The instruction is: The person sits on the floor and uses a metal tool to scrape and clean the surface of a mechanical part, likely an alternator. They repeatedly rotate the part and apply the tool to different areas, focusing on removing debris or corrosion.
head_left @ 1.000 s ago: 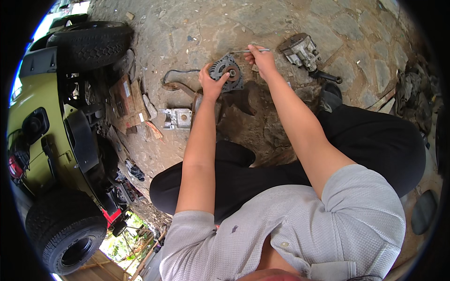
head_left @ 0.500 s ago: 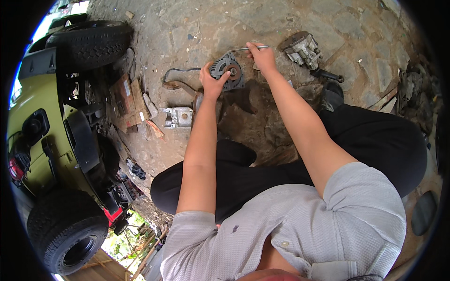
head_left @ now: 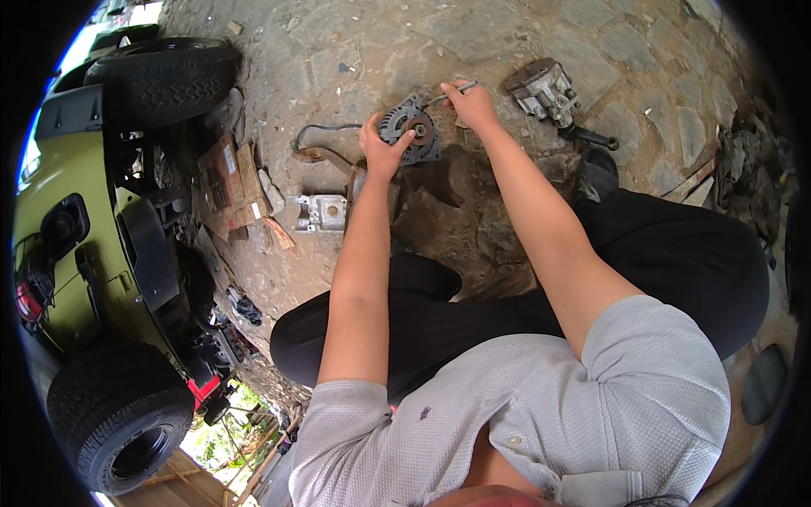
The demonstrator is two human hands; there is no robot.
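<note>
A grey finned alternator [head_left: 430, 139] with a round, rusty brown disc on its face sits on the dirty stone ground ahead of me. My left hand [head_left: 383, 150] is closed around its left side, the thumb lying across the disc. My right hand [head_left: 473, 106] pinches a thin metal rod-like tool [head_left: 436, 100], slanted so that its lower end meets or nearly meets the alternator's far right edge. Exact contact at that end is too small to tell. Left of the alternator, a dark cable [head_left: 325, 126] curves over the ground.
A greasy metal mechanical unit [head_left: 541, 91] with a dark arm lies to the right. Near my left forearm is a silver metal housing [head_left: 320, 212]. Flattened cardboard [head_left: 226, 182] lies farther left, beside a green vehicle [head_left: 68, 194] with big black tyres [head_left: 160, 78].
My right hand has shifted slightly left, and the tool tilts more steeply, its tip now lower along the alternator's edge. My left hand and the alternator look unmoved.
</note>
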